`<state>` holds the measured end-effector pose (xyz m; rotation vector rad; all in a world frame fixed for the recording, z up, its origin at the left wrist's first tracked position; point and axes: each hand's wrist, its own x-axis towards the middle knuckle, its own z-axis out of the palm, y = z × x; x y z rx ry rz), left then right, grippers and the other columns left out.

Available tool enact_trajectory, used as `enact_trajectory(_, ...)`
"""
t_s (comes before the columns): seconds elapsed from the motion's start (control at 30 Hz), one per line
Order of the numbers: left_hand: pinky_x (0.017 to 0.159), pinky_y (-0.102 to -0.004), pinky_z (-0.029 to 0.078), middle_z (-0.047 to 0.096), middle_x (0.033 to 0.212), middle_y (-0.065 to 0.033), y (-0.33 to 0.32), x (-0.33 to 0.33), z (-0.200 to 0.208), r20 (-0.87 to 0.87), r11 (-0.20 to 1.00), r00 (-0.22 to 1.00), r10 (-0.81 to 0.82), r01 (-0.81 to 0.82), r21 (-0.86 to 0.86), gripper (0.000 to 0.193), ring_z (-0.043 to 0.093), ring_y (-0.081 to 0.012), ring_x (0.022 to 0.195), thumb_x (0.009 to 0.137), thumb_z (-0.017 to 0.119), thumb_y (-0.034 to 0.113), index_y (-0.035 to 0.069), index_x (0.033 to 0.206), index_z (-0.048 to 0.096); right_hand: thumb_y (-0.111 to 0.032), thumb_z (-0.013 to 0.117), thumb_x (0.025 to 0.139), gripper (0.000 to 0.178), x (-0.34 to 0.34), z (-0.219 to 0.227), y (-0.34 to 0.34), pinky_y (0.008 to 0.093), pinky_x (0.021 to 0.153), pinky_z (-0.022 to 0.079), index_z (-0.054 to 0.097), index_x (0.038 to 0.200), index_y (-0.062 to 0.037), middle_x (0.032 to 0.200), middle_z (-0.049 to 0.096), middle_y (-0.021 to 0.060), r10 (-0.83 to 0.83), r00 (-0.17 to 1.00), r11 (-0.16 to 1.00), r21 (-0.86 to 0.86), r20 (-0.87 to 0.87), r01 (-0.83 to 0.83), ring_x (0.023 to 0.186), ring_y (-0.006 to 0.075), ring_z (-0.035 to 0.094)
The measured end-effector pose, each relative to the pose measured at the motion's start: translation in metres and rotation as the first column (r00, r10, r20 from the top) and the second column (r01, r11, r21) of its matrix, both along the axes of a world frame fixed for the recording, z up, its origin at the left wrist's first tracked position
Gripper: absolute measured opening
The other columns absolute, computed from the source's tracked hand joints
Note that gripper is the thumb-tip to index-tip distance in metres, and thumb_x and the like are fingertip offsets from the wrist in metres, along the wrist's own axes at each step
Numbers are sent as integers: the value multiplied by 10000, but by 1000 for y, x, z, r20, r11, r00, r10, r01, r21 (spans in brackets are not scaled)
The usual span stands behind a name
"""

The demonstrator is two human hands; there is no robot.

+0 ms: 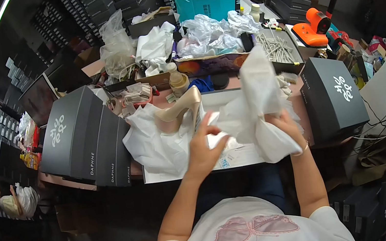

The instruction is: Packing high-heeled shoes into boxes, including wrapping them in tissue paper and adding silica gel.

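A beige high-heeled pump (179, 109) lies on crumpled white tissue paper (156, 148) at the left part of an open white shoebox (157, 174). Just below its heel is my left hand (205, 150), fingers apart and holding nothing. My right hand (284, 125) grips a raised sheet of white tissue paper (258, 89) over the box's right side. That sheet is blurred and hides part of the right hand. Whether anything is wrapped inside it, I cannot tell. A small printed slip (226, 161) shows in the box between my hands.
Dark shoeboxes (69, 138) stand at the left, and another dark shoebox (333, 96) at the right. Behind the work spot are a plastic bottle (177, 79), a carton of crumpled paper (217, 63), a tray of white sticks (275, 48) and an orange device (312, 29).
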<state>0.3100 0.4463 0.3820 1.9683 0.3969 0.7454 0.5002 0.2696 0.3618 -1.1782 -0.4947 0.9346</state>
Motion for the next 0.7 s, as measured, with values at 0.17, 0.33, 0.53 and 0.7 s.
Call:
enact_trajectory(0.17, 840, -303, 488, 654, 873, -63, 40, -80, -76, -131, 951, 981, 143, -173, -257, 456, 616, -130, 835, 830, 719, 93, 5, 1249, 563, -329, 689, 741, 654, -23, -104, 57, 423, 923, 475, 507, 1253, 33, 1109, 614, 264, 452, 662, 781, -623, 598, 30, 1036, 401, 608)
enact_trajectory(0.33, 810, -289, 503, 656, 870, -62, 30, -119, -127, -139, 872, 956, 259, -294, -391, 362, 624, -129, 813, 841, 709, 93, -4, 1176, 613, -401, 759, 709, 786, -39, -80, 74, 461, 905, 479, 454, 1322, -16, 1158, 574, 247, 809, 250, 520, -846, 531, 114, 1050, 428, 572)
enact_trajectory(0.53, 763, -315, 514, 666, 891, -120, 33, -118, -106, -160, 921, 942, 293, -324, -216, 312, 653, -207, 811, 835, 698, 87, -4, 1124, 622, -300, 803, 684, 827, -29, 26, 221, 500, 1092, 294, 412, 1379, -82, 1351, 451, 221, 276, -201, 961, -273, 940, 47, 1278, 404, 408)
enact_trajectory(0.7, 807, -328, 506, 650, 961, -131, 42, -109, -85, -71, 926, 933, 354, -360, -113, 307, 641, -236, 888, 832, 702, 96, 2, 1115, 627, -168, 686, 724, 377, -22, 9, 293, 518, 1038, 335, 642, 1094, -112, 968, 688, 82, 760, -468, 608, -748, 451, 265, 989, 249, 647)
